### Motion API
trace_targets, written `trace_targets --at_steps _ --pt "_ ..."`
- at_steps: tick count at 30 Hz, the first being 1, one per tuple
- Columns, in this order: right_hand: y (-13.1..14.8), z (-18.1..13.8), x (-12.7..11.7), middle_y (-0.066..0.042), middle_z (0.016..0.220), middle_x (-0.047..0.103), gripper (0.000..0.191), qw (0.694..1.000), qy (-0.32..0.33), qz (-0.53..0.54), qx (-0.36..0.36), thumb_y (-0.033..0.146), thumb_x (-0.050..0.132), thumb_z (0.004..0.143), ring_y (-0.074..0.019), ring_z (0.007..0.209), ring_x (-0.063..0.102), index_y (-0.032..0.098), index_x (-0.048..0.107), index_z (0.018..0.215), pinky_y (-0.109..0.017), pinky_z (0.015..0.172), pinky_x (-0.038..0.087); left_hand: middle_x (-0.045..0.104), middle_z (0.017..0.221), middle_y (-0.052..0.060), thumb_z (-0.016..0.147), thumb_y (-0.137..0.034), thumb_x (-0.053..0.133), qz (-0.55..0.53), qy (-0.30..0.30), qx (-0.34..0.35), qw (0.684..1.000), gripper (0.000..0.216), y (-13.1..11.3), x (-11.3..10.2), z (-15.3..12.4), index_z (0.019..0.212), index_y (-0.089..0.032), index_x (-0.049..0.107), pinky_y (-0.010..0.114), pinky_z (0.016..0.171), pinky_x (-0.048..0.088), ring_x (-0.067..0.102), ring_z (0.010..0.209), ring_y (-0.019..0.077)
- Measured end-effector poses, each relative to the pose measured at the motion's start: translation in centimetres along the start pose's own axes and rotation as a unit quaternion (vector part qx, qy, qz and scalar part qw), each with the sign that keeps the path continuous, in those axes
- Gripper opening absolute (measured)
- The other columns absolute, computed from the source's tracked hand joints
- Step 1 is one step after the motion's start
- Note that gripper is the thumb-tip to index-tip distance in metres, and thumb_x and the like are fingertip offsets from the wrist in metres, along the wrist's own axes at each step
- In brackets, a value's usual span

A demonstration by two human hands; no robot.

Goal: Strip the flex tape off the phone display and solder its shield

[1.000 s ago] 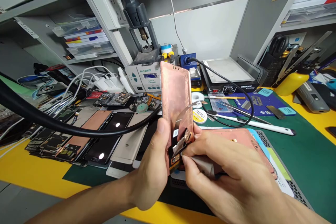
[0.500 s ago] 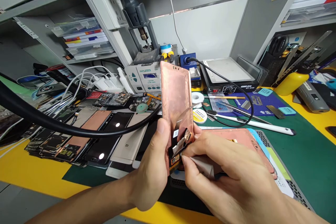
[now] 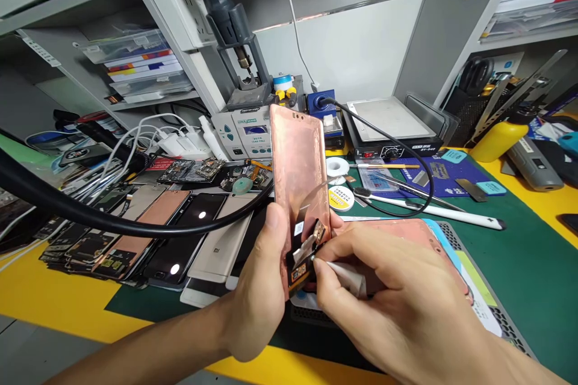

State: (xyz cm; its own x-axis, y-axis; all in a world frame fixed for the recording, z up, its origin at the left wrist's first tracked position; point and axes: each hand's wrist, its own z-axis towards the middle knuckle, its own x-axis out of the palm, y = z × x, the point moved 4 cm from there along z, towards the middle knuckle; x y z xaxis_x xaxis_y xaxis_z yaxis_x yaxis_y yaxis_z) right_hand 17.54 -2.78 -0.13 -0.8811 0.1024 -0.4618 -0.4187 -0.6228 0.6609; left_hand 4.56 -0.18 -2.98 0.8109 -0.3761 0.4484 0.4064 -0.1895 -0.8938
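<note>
My left hand [image 3: 259, 289] is closed round the lower edges of a phone screen [image 3: 300, 156], held upright with its copper-coloured back facing me. Near the bottom of that back are a dark flex cable [image 3: 298, 274], a small white label and a lifted silvery strip [image 3: 307, 248]. My right hand [image 3: 383, 295] pinches a pale grey, cloth-like piece [image 3: 352, 278], thumb and forefinger pressed together at the screen's lower right edge. A small whitish tip shows at the pinch; the fingers hide the rest. Behind that hand a second copper-backed panel [image 3: 392, 234] lies on the mat.
Phones and screens [image 3: 221, 249] lie in a row on the left, beside stacked phone parts [image 3: 81, 246]. A black cable [image 3: 135, 225] arches across the front left. At the back stand a soldering station [image 3: 253, 132] and a hot plate [image 3: 391, 123]. A white brush [image 3: 451, 215] lies right.
The screen has tilted slightly and more light falls on its copper back. Both hands keep their grips; the right fingertips have shifted only a little at the lower edge.
</note>
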Motion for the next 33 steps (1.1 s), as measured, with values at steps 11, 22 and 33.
trace_targets --at_steps 11,22,33 --pt "0.23 -0.22 -0.02 0.003 0.068 0.056 0.02 1.0 0.023 -0.008 0.006 0.002 0.056 0.086 -0.0099 0.059 0.049 0.019 0.063 0.076 -0.026 0.055 0.039 0.081 0.117 0.012 0.096 -0.074 0.044 -0.011 0.009 -0.001 1.0 0.073 0.17 -0.03 0.12 0.126 -0.016 0.075 0.051 0.119 0.043 0.062 0.134 0.0375" --pt "-0.05 -0.66 0.18 0.001 0.071 0.061 0.018 0.999 0.001 0.012 -0.04 0.002 0.059 0.089 -0.0109 0.06 0.052 0.017 0.067 0.083 -0.027 0.056 0.042 0.079 0.12 0.011 0.098 -0.075 0.038 0.005 0.026 0.014 1.0 0.075 0.18 -0.2 0.15 0.125 -0.015 0.074 0.047 0.124 0.035 0.057 0.14 0.035" --pt "0.1 -0.54 0.28 -0.001 0.074 0.062 0.016 0.999 0.014 -0.001 -0.035 0.004 0.059 0.091 -0.0118 0.064 0.057 0.016 0.068 0.086 -0.027 0.058 0.045 0.073 0.134 0.012 0.099 -0.074 0.037 -0.006 0.034 0.022 0.999 0.075 -0.28 0.49 0.35 0.131 -0.016 0.071 0.047 0.124 0.036 0.05 0.145 0.0352"
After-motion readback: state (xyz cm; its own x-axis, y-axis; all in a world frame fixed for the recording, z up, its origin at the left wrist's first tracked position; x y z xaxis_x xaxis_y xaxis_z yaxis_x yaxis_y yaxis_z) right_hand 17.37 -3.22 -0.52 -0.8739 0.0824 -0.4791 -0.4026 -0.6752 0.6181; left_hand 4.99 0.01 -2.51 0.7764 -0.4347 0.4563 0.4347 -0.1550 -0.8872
